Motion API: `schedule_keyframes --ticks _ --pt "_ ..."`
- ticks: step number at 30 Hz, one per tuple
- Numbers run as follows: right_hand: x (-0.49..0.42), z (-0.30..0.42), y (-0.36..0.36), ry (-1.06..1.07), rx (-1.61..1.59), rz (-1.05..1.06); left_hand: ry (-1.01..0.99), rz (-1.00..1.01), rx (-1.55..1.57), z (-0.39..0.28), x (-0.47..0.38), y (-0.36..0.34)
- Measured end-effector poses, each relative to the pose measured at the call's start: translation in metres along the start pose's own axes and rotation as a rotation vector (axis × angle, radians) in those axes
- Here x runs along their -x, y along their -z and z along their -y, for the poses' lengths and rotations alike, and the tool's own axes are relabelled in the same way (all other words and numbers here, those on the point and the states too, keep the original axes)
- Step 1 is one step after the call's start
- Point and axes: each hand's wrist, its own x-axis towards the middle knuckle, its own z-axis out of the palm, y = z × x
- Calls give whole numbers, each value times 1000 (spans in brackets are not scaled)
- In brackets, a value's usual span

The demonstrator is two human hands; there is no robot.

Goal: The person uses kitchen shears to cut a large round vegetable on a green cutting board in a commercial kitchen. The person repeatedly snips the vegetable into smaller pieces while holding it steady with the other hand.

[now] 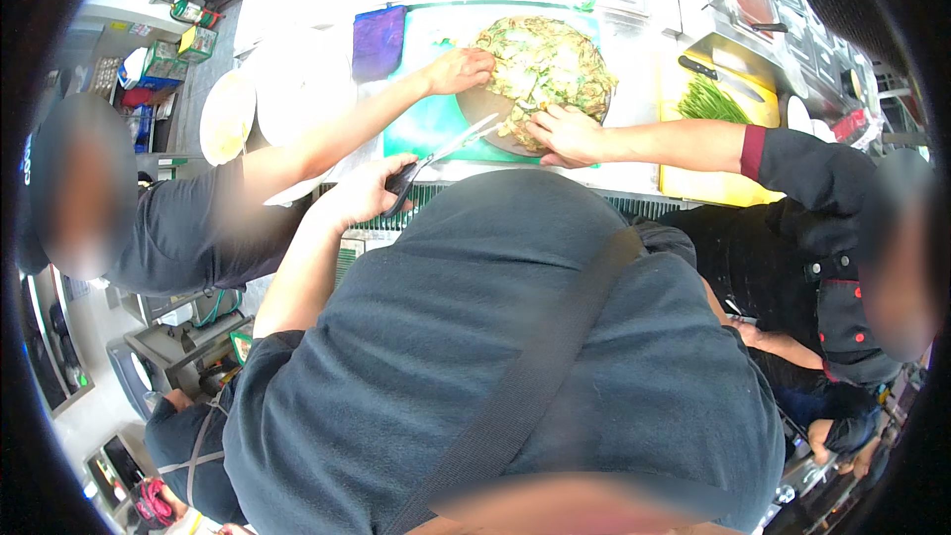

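My left hand [364, 189] grips the black handles of a pair of scissors [449, 152]. Their slightly parted blades reach the near left edge of a large, flat, browned food round with green strips, like a vegetable pancake [550, 63]. It lies on a brown round plate or board [479, 102] over a green cutting board [416, 122]. One co-worker's hand [461, 71] touches the food's left edge; another co-worker's hand [568, 135] touches its near side. My right hand is out of view; only a bit of that arm shows beside my torso.
At the right, a yellow cutting board [680, 182] bears green stalks [709, 100] and a black-handled knife [698, 68]. A purple cloth [377, 46] lies by the green board. At the left are a large white round surface [304, 89] and a plate of pale food [226, 119]. Co-workers stand on both sides.
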Motion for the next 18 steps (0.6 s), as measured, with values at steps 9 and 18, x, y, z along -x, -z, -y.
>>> schedule_keyframes --ticks 9,18 --pt "24 1 -16 87 -41 -172 12 8 -57 15 -4 -3" --pt "104 -88 -13 -657 -1170 40 -34 30 -102 28 -7 -13"
